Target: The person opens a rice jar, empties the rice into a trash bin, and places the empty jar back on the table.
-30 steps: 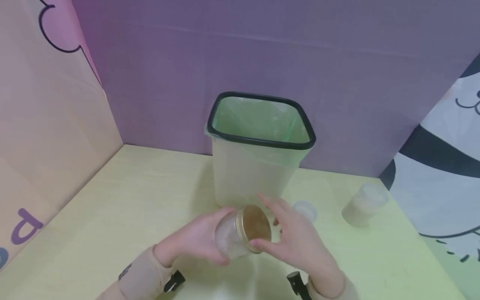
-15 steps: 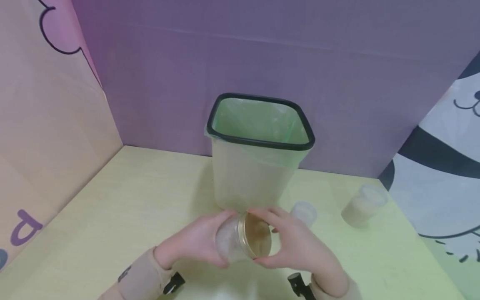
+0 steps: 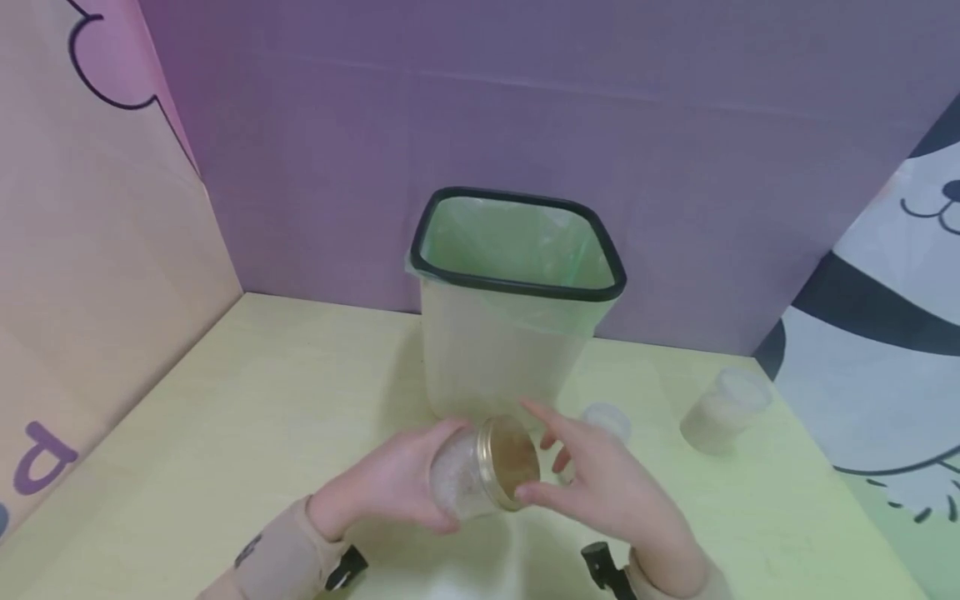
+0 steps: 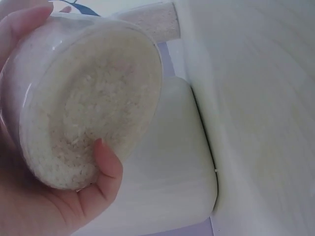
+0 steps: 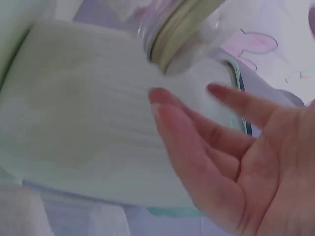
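My left hand [image 3: 397,477] grips a clear jar [image 3: 453,477] around its side, low over the table. The jar lies tilted, with its gold-rimmed lid [image 3: 516,463] facing right. In the left wrist view the jar's base [image 4: 98,98] shows pale, rice-like grains inside, and a finger curls over its edge. My right hand [image 3: 600,479] is beside the lid with its fingers spread and lifted off. Its thumb is close to the lid's lower edge; whether they touch I cannot tell. In the right wrist view a gap shows between the fingers and the lid [image 5: 183,32].
A pale bin [image 3: 495,350] with a dark rim and a green-tinted liner stands just behind the hands. A clear container [image 3: 726,408] with pale contents stands at the right. Another clear round item [image 3: 606,419] is partly hidden behind my right hand. Printed walls enclose the table [image 3: 300,383].
Half a second ago my right fingers and thumb gripped the lid's edge; now the fingers have let go and spread. My left hand keeps holding the jar in nearly the same place.
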The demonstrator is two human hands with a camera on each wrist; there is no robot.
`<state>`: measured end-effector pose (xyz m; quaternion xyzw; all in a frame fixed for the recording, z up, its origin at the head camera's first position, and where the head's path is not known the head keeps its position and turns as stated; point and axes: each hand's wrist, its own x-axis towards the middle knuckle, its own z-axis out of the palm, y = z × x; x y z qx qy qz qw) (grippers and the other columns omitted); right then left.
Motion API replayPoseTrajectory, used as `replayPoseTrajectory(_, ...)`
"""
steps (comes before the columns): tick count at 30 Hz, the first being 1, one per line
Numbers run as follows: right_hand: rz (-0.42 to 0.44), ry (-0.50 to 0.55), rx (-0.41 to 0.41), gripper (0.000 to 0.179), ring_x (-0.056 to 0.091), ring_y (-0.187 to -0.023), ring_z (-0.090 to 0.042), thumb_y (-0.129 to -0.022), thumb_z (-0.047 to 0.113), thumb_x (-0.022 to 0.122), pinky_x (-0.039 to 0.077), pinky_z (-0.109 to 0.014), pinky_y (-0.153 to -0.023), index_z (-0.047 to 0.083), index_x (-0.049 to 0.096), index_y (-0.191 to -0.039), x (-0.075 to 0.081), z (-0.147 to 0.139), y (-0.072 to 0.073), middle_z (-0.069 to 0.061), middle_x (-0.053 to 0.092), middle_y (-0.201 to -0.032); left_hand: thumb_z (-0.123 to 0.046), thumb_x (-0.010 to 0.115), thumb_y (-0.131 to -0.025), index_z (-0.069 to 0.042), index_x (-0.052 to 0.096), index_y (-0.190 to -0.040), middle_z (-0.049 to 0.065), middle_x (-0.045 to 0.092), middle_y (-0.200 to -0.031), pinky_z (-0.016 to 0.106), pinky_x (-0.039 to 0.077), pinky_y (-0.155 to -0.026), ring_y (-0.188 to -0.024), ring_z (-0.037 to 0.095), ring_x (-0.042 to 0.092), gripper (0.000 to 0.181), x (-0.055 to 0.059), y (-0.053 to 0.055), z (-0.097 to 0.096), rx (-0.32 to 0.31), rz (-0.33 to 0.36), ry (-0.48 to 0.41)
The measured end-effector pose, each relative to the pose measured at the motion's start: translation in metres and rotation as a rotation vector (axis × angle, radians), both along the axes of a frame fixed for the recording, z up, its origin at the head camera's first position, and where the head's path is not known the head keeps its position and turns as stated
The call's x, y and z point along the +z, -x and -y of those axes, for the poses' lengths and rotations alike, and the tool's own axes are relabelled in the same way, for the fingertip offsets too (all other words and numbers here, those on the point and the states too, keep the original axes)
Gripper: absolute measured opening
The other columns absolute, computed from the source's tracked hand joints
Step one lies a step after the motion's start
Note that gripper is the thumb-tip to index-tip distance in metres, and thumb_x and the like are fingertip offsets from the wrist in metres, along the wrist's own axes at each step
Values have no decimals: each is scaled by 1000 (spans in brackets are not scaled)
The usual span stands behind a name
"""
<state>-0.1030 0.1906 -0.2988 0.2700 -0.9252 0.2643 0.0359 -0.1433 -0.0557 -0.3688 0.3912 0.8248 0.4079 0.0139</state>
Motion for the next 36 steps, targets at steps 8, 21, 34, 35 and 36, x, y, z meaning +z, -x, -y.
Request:
replayPoseTrajectory(8,-36,-9,-61,62,59,-83,-5,-75,56,70,53,-24,-70,20,55,-123,-10,19,1,10,64,-105,-18,89,-48,-13,46,-130,-2,62,-113,26,53,-82,-97,13,60,93,0,1,-1,16,-5,39)
replayPoseTrajectory(21,-340,-26,321,85,54,-107,-17,-53,13,86,53,-34,-86,17,53,-130,-15,6,13,-2,51,-123,-18,89,-46,-13,47,-129,-3,63,-109,27,52,-83,-95,12,60,93,-4,3,0,15,-44,61)
replayPoseTrajectory(34,-171,-84,31,69,61,-82,-10,-78,55,69,50,-18,-63,9,55,-127,-16,14,9,1,65,-107,-20,89,-48,-13,46,-129,-2,62,-110,27,53,-83,-96,12,60,92,-4,3,2,1,-39,73)
replayPoseTrajectory(35,-157,-83,25,66,61,-83,-10,-77,56,69,50,-18,-64,10,57,-124,-17,15,9,3,65,-104,-19,89,-48,-13,46,-129,-3,62,-110,26,53,-82,-95,12,60,92,-3,3,2,-2,-40,78)
replayPoseTrajectory(36,-146,-82,21,65,60,-82,-9,-77,57,69,50,-18,-64,11,58,-121,-17,16,9,4,65,-101,-19,89,-48,-13,46,-128,-3,62,-109,25,53,-82,-95,11,60,91,-3,3,2,-4,-42,82)
